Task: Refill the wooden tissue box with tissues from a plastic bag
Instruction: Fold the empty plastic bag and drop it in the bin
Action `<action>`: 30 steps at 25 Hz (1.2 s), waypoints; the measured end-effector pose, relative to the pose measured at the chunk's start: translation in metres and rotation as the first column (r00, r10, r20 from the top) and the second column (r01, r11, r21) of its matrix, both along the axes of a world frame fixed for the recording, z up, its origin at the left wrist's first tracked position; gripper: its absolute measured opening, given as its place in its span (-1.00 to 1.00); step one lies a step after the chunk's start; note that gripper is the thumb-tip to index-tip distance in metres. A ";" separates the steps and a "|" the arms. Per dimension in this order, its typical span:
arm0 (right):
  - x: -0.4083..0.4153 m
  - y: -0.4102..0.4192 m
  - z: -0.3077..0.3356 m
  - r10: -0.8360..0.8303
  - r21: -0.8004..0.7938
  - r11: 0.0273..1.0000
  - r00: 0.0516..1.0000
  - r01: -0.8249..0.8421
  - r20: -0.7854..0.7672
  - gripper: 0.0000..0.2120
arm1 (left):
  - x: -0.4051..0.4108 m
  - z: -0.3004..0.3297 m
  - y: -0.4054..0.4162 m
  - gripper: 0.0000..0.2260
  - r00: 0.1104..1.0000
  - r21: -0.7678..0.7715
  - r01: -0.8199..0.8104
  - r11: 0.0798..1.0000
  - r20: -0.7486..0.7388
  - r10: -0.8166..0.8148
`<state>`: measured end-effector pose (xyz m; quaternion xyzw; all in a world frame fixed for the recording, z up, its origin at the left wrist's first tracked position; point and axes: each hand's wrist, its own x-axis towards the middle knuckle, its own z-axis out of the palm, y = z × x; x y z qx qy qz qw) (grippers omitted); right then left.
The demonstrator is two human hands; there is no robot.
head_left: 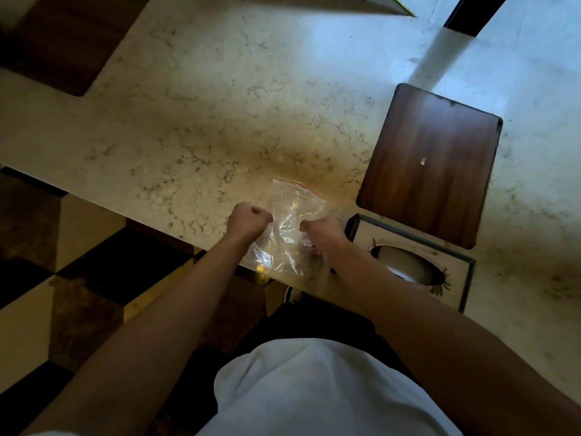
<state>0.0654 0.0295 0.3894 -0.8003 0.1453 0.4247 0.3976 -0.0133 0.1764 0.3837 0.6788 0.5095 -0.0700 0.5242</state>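
A clear plastic bag [290,221] with a red zip strip lies at the near edge of the marble counter [220,105]. My left hand [248,219] grips its left side with closed fingers. My right hand [323,234] pinches its right side. The bag looks flat and see-through. Just right of my right hand sits the wooden tissue box [415,262], showing an oval opening with something white inside. A dark wooden panel [434,165], seemingly the box's loose panel, lies flat beyond it.
A dark wooden board [69,39] lies at the counter's far left. The counter edge runs diagonally under my forearms, with checkered floor [78,262] below. A bright light patch falls on the counter's far right.
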 end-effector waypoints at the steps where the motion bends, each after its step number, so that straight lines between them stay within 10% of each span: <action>1: -0.001 -0.002 0.000 -0.010 0.024 1.000 1.000 0.010 -0.006 -0.91 | -0.001 0.000 0.001 -0.91 1.000 -0.042 -0.017 0.999 0.010 0.017; 13: 0.041 -0.071 0.061 -0.165 0.536 0.830 0.986 0.154 -0.027 -0.86 | 0.025 0.069 -0.018 -0.92 0.930 -0.301 0.130 0.945 0.367 -0.011; 16: 0.054 -0.106 0.074 -0.086 0.559 0.829 0.992 0.023 0.087 -0.82 | 0.040 0.079 -0.035 -0.86 0.900 -0.377 0.225 0.898 0.434 -0.044; 22: 0.067 -0.177 0.082 -0.361 0.624 0.716 0.931 0.313 -0.053 -0.80 | 0.071 0.087 -0.083 -0.90 0.853 -0.302 0.416 0.858 0.456 -0.253; 30: 0.068 -0.237 0.096 -0.310 0.483 0.864 0.906 0.141 0.289 -0.89 | 0.094 0.089 -0.124 -0.81 0.780 -0.154 0.512 0.845 0.495 -0.382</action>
